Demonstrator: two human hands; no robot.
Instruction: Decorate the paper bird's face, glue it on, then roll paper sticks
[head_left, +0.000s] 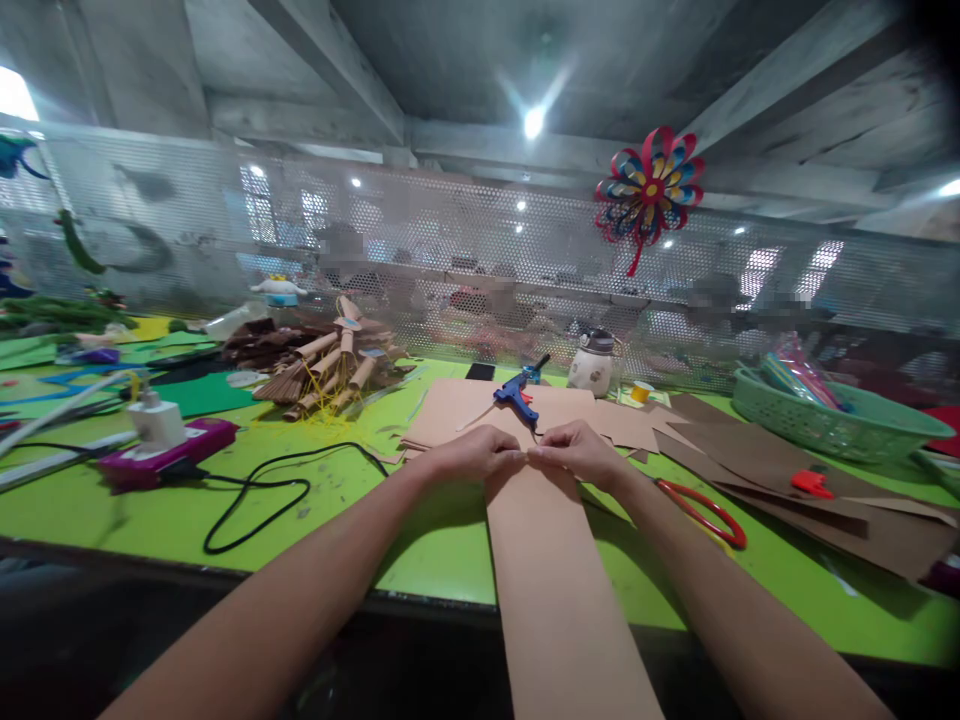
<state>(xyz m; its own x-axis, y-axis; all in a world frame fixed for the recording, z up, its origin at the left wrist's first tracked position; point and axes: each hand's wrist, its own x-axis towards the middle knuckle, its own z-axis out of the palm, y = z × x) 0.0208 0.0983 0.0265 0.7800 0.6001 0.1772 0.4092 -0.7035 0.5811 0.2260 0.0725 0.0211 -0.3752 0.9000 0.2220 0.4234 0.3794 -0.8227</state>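
Observation:
A long strip of light brown paper (559,590) runs from the table over its front edge toward me. My left hand (487,453) pinches the far end of this strip at its left side. My right hand (576,452) grips the same end from the right, its fingertips close to those of the left. Just beyond my hands, a blue glue gun (517,398) with a glue stick in it rests on a stack of light brown paper sheets (442,405). Red-handled scissors (705,515) lie beside my right forearm, their blades hidden.
A purple power strip (169,455) with a white plug and a black cable (300,490) lies left. Rolled brown paper pieces (337,360) are heaped behind it. Dark brown sheets (795,480) and a green basket (832,420) occupy the right. A white jar (592,365) stands before the mesh screen.

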